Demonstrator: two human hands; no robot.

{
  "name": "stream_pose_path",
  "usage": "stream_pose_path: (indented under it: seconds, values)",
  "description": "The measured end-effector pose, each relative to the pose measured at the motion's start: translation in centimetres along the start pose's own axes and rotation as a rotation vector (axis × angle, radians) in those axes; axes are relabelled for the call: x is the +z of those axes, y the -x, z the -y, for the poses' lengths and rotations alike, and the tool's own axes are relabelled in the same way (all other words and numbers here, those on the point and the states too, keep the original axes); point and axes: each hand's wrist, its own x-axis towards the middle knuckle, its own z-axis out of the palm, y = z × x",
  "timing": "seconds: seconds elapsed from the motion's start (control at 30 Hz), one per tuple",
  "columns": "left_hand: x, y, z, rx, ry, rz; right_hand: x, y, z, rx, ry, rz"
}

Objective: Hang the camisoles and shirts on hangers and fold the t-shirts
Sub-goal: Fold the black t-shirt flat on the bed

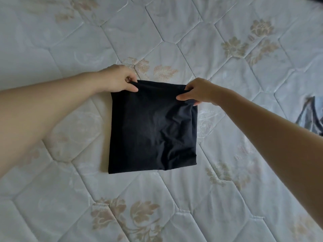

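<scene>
Our left hand (117, 79) and right hand (197, 92) each pinch a far corner of the folded black t-shirt (153, 126) lying on the mattress (70, 49). Uneven lifting would probably unfold its layers.

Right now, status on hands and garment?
Left hand and right hand pinch far corners of folded black t-shirt. It lies on quilted mattress. Nothing obstructing.

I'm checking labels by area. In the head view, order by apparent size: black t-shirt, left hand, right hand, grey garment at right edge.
1. Black t-shirt
2. Left hand and right hand: alike
3. Grey garment, cut off by the frame
</scene>
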Motion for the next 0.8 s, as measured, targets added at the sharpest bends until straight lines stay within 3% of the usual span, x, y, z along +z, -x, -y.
stream_pose_path:
  seconds: [0.23, 0.6, 0.8]
  values:
    - [0.0, -1.9, 0.0, -0.001, 0.008, -0.014, -1.5, -1.1, 0.5, 0.141, -0.067, 0.062]
    - [0.6, -2.8, 0.1, -0.085, 0.041, -0.204, -0.9, -2.0, -0.4, 0.238, -0.201, -0.132]
    - [1.2, -1.7, 0.9, -0.131, 0.107, -0.424, 0.5, -0.6, -0.3, 0.186, 0.128, -0.384]
